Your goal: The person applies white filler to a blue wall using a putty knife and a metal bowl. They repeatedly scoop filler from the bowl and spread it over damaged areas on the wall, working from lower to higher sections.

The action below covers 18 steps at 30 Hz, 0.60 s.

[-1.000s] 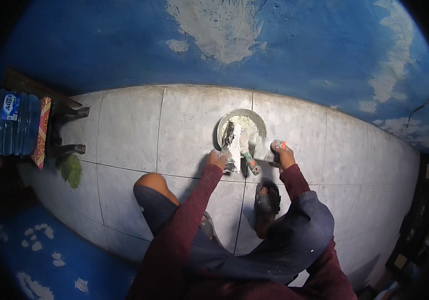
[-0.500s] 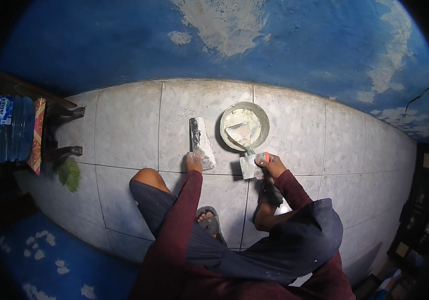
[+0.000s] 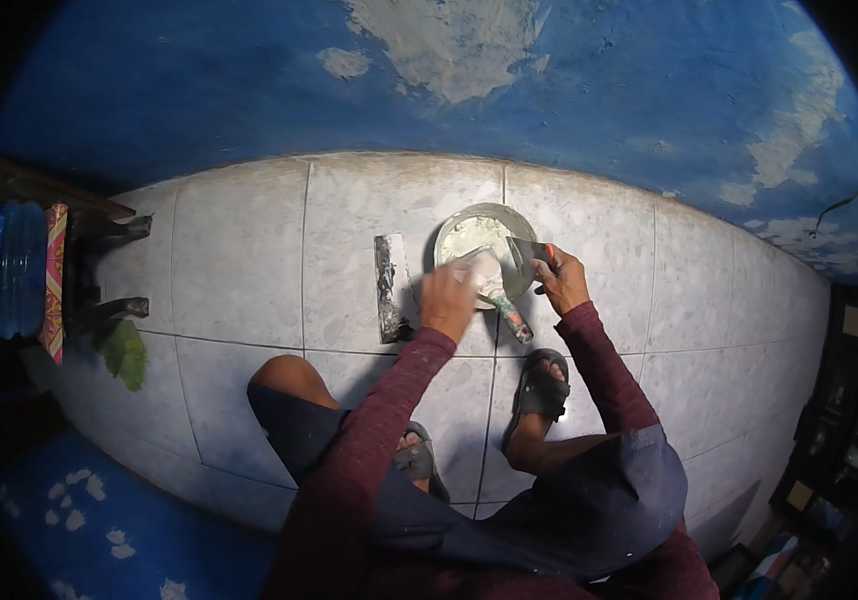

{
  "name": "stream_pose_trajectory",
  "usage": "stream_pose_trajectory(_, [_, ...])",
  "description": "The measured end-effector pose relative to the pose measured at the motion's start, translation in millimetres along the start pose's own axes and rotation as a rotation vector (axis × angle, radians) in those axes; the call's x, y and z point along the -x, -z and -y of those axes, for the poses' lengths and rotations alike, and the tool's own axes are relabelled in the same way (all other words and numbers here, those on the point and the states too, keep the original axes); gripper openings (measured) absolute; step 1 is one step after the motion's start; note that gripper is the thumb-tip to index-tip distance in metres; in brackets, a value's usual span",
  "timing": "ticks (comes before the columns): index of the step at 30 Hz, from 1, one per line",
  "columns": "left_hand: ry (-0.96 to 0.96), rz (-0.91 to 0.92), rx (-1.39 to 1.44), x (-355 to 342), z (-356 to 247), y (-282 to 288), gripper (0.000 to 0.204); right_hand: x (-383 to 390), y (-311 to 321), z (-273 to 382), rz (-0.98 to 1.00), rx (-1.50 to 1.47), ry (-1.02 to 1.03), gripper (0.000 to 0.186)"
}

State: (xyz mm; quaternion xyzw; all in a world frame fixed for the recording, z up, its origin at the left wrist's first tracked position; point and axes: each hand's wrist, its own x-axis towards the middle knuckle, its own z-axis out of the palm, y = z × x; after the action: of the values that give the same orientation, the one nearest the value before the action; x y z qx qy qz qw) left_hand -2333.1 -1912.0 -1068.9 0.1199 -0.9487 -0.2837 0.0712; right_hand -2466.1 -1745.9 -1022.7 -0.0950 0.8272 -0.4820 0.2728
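A pale round bucket (image 3: 457, 225) of cream putty (image 3: 484, 230) stands on the tiles. A putty-smeared trowel (image 3: 513, 318) lies in it, its green, mottled handle sticking over the near rim. My left hand (image 3: 446, 298) is blurred at the bucket's left side, against the trowel's blade; I cannot make out whether its fingers grip it. My right hand (image 3: 565, 275) is closed on an orange-edged putty knife (image 3: 524, 255), held over the bucket's right part. A long, flat metal blade (image 3: 389, 285), streaked with putty, lies on the floor left of the bucket.
A blue wall (image 3: 599, 90) with peeling patches runs along the floor (image 3: 599, 400). At left are a water jug (image 3: 4, 280), patterned strip (image 3: 57, 280), dark furniture legs (image 3: 119, 310) and green leafy material (image 3: 124, 355). Dark shelving (image 3: 844, 400) stands at right. My sandalled feet (image 3: 539, 385) are below the bucket.
My left hand has let go of the long flat blade and moved right to the bucket. My right hand has raised the putty knife from below the bucket to over its right side.
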Motion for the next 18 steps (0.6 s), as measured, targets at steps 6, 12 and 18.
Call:
stream_pose_trajectory(6, [-0.249, -0.046, 0.005, 2.3, -14.6, -23.5, 0.053, -19.8, -8.3, -3.1, 0.038, 0.417, 0.385, 0.029])
stream_pose_trajectory(12, [0.391, -0.224, 0.201, 3.5, 17.0, -21.9, 0.061, -48.6, -43.3, 3.3, 0.112, 0.665, 0.559, 0.036])
stream_pose_trajectory(18, [0.409, -0.093, 0.408, 5.2, 32.8, -21.1, 0.060, -61.0, -84.6, -18.8, 0.116, 1.078, 0.630, 0.037])
